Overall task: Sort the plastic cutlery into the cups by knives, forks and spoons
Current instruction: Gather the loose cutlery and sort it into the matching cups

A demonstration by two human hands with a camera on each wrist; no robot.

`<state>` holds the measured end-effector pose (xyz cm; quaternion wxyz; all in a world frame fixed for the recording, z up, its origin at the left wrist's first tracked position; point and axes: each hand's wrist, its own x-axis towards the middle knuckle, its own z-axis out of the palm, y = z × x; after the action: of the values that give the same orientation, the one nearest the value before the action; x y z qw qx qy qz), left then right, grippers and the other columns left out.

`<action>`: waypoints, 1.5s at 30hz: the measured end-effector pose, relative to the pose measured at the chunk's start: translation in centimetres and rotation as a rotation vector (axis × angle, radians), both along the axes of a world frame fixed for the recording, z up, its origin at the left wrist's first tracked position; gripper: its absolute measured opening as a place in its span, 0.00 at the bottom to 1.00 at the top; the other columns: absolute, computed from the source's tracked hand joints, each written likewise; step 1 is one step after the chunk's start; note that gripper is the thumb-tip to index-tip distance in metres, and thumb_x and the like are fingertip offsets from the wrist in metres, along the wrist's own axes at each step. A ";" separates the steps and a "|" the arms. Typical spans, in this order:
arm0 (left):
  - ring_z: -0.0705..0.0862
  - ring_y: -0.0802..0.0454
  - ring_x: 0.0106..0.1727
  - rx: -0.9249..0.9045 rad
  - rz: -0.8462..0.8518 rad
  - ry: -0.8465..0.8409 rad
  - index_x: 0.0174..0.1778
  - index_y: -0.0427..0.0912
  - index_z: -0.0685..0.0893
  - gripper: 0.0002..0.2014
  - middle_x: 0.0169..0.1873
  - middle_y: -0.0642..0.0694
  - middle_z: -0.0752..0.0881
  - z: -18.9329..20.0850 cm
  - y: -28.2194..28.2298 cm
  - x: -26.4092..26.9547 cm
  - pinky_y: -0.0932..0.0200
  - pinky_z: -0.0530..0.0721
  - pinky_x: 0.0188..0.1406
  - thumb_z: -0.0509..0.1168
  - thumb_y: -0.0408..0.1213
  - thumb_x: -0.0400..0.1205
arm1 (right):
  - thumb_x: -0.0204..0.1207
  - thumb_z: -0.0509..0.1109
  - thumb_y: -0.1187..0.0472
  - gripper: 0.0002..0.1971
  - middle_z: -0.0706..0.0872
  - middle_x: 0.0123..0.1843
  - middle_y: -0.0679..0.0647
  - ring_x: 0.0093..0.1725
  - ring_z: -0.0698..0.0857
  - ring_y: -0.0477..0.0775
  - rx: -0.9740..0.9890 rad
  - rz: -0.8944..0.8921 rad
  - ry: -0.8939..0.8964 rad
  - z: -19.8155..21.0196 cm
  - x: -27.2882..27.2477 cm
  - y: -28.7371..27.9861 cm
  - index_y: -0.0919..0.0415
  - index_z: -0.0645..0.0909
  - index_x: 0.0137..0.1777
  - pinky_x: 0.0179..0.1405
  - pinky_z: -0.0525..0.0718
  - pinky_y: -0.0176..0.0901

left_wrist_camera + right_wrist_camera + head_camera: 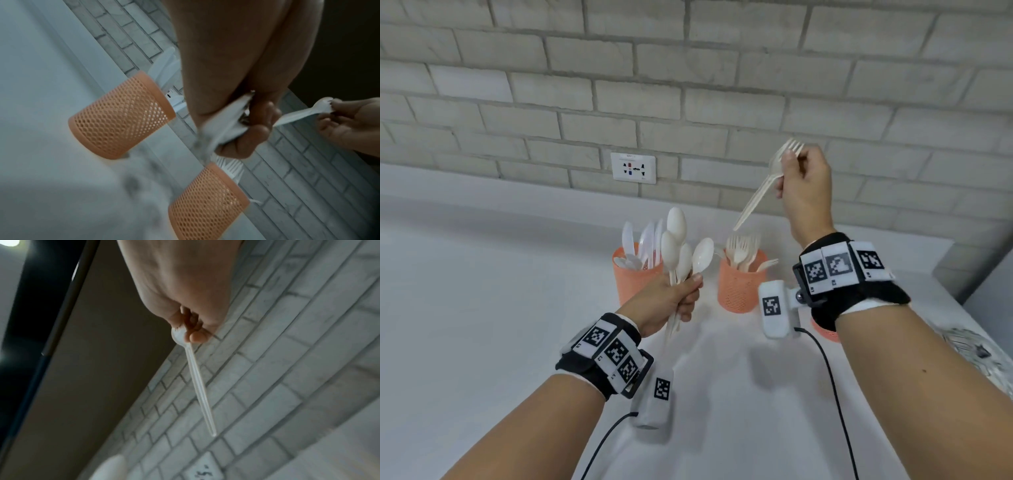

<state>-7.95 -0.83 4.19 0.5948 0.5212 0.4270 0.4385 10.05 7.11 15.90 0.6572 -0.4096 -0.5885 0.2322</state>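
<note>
While the head view is showing the left hand (671, 301) clutching a bunch of spoons (681, 250) at centre frame, the right hand (804, 192) is pinching a fork (763, 185) by its head at upper right, above the fork cup (739, 287); only the left wrist view is revealing both cups' mesh walls.

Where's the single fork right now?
In the head view the fork is up on the right, pinched at its tines by the right hand, handle slanting down toward the cup of forks.
</note>
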 end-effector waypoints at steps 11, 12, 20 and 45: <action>0.63 0.59 0.21 0.005 -0.034 -0.004 0.36 0.42 0.69 0.11 0.23 0.51 0.63 0.6 -0.3 4.2 0.66 0.73 0.23 0.58 0.36 0.85 | 0.81 0.62 0.63 0.10 0.82 0.57 0.67 0.54 0.79 0.62 -0.377 -0.142 -0.604 -10.5 3.0 2.7 0.66 0.80 0.56 0.48 0.71 0.42; 0.63 0.59 0.21 0.010 -0.041 -0.014 0.36 0.42 0.70 0.10 0.23 0.52 0.64 0.7 -0.3 4.6 0.66 0.73 0.24 0.58 0.35 0.85 | 0.81 0.61 0.63 0.11 0.81 0.59 0.66 0.58 0.76 0.63 -0.377 -0.147 -0.685 -10.7 3.2 2.6 0.66 0.81 0.58 0.53 0.70 0.44; 0.64 0.59 0.22 0.049 -0.008 -0.032 0.34 0.42 0.70 0.12 0.24 0.51 0.68 0.9 0.1 7.1 0.67 0.72 0.23 0.59 0.35 0.84 | 0.85 0.54 0.58 0.18 0.74 0.65 0.63 0.65 0.71 0.62 -0.282 -0.135 -0.780 -9.2 3.7 -0.1 0.64 0.78 0.68 0.66 0.71 0.49; 0.83 0.48 0.48 0.393 0.088 0.450 0.55 0.35 0.73 0.17 0.45 0.42 0.83 2.7 3.6 24.0 0.59 0.83 0.45 0.70 0.27 0.74 | 0.76 0.63 0.64 0.26 0.82 0.45 0.59 0.45 0.84 0.64 -0.363 -0.038 -0.614 -4.5 14.7 -4.6 0.56 0.60 0.72 0.44 0.83 0.50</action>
<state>16.07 2.72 6.87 0.3531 0.6915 0.4772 0.4116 24.75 2.53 11.41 0.3705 -0.5813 -0.7001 0.1864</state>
